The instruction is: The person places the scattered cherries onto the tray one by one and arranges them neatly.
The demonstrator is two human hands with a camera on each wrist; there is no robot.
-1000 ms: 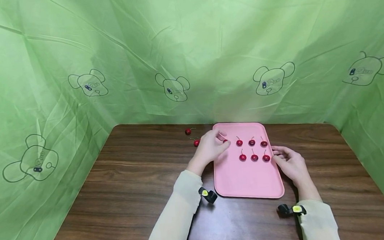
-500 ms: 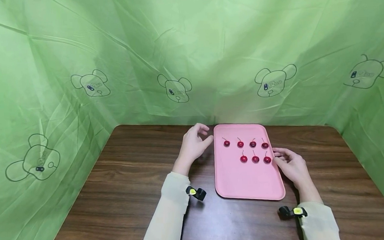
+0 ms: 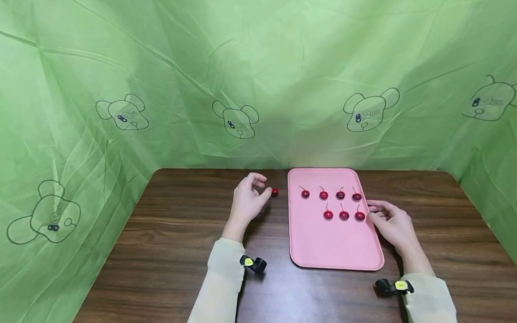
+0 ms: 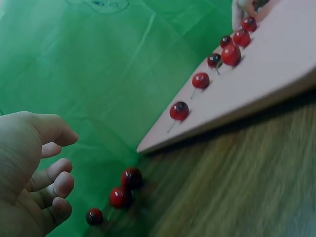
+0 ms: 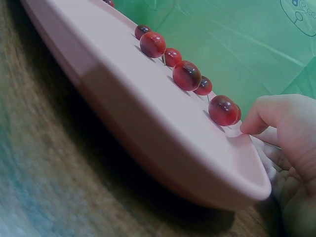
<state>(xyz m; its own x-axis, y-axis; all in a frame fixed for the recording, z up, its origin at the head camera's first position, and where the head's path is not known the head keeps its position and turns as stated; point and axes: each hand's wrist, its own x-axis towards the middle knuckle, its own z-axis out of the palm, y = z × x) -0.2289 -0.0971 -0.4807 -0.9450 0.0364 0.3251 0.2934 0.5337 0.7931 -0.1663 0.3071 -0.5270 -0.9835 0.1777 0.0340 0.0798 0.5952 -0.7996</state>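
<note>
My left hand (image 3: 248,201) hovers over the table left of the tray, thumb and fingers apart with nothing between them. Beside its fingertips a red cherry (image 3: 274,192) lies on the wood. Three loose cherries (image 4: 120,197) show in the left wrist view; in the head view the hand hides the others. A pink tray (image 3: 333,245) bears several stemmed cherries in two rows, the back row longer and the front row with three, one being this dark red cherry (image 3: 343,215). My right hand (image 3: 392,224) grips the tray's right rim, thumb on top and other fingers against the outside.
The brown wooden table (image 3: 167,264) extends around the tray. Green cloth (image 3: 253,59) with line-drawn bear heads hangs behind and at both sides. Black straps with wrist cameras (image 3: 258,265) sit at both sleeves.
My left hand has let go of a cherry at the left end of the tray's back row and moved left over the loose cherries. The right hand stays on the rim.
</note>
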